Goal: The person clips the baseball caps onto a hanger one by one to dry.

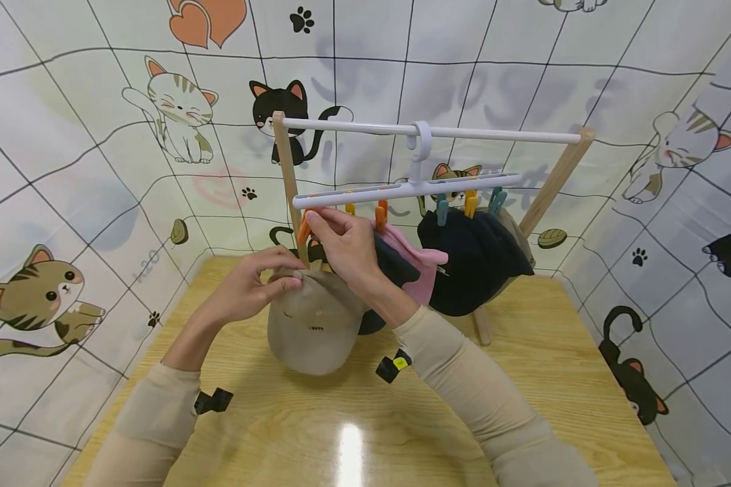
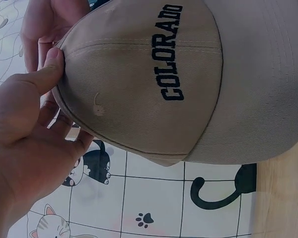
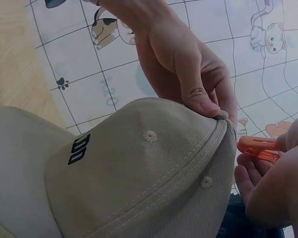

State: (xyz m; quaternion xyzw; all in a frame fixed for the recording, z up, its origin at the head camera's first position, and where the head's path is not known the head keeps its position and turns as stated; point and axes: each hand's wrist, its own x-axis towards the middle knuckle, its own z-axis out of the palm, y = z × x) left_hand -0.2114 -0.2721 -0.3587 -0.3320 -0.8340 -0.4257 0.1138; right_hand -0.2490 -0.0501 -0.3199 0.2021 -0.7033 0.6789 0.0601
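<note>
A beige baseball cap [image 1: 317, 331] with dark "COLORADO" lettering [image 2: 168, 54] hangs brim down below the left end of a white clip hanger [image 1: 365, 195]. My left hand [image 1: 250, 287] pinches the crown's top between thumb and fingers. Above it, my right hand [image 1: 350, 249] pinches an orange clothespin [image 3: 258, 145] beside the hanger's end. In the right wrist view, the clothespin sits just off the cap's gathered top; whether they touch I cannot tell. Further right, a pink cap [image 1: 425, 270] and a black cap [image 1: 472, 260] hang from the hanger.
The hanger hooks onto a white rod [image 1: 499, 134] held by wooden posts [image 1: 551, 182]. Orange, yellow and teal clothespins [image 1: 441, 211] line the hanger. A wooden table [image 1: 280, 433] lies below, with a cat-print sheet [image 1: 97, 223] around it.
</note>
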